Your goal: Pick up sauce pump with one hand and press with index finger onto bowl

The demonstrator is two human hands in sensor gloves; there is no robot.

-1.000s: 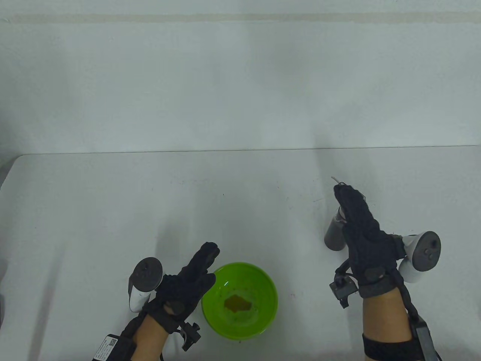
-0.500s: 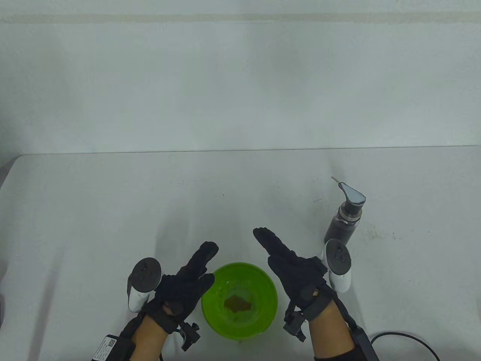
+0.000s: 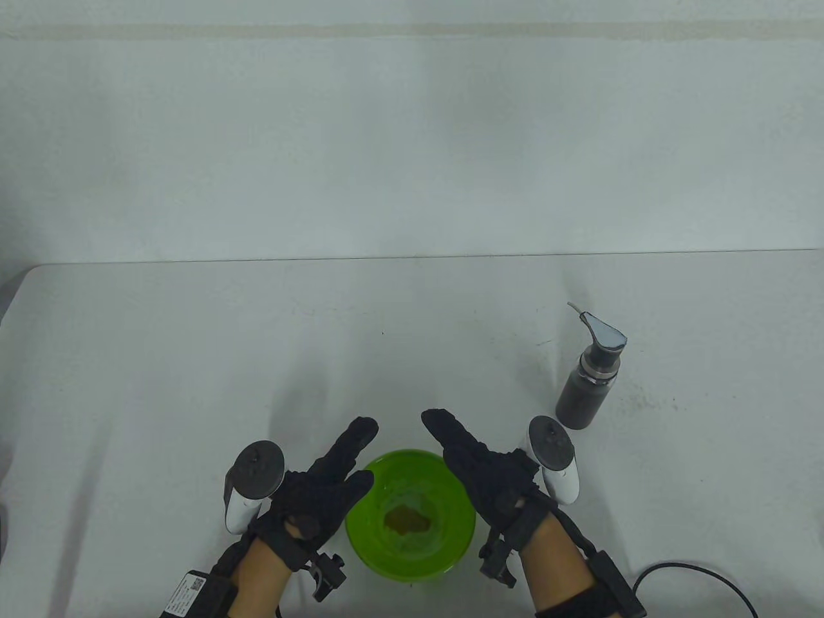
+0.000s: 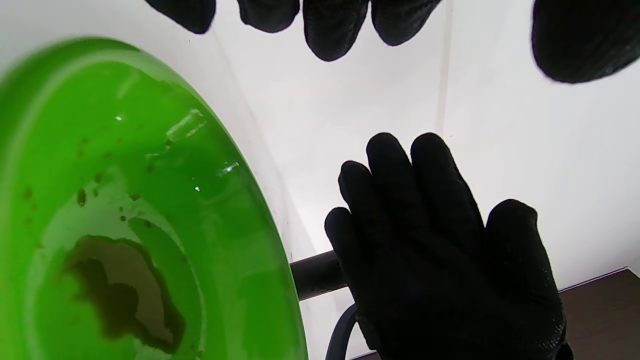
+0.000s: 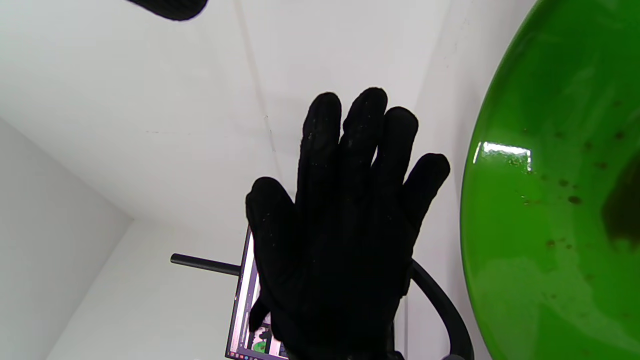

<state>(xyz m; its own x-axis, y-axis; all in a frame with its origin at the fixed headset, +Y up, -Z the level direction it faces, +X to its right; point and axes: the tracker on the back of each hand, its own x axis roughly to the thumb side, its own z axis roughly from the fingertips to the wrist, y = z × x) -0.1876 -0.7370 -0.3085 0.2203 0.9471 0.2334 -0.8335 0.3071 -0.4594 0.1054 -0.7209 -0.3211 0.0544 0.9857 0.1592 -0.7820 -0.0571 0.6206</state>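
Since 1 second ago, the right hand (image 3: pixel 492 470) has let go of the sauce pump (image 3: pixel 589 376) and swung in to the near middle of the surface (image 3: pixel 193 335), where it now hangs flat over the right rim of the green bowl (image 3: pixel 370 534). Its fingers are stretched out and apart from any object, holding nothing. On the other side, the left hand (image 3: pixel 322 486) has barely shifted; it hovers just left of the bowl with fingers extended and nothing in its grasp. From the left wrist view the right hand (image 4: pixel 440 260) shows as an open palm beside the bowl (image 4: pixel 240 210), and from the right wrist view the left hand (image 5: pixel 345 225) appears the same way, fingers straight and close together. A brown puddle of sauce (image 3: pixel 405 519) lies in the bottom of the bowl, with dark specks around it. Upright on the surface, the sauce pump stands far right of the bowl, well apart from both hands, its nozzle pointing to the far left.
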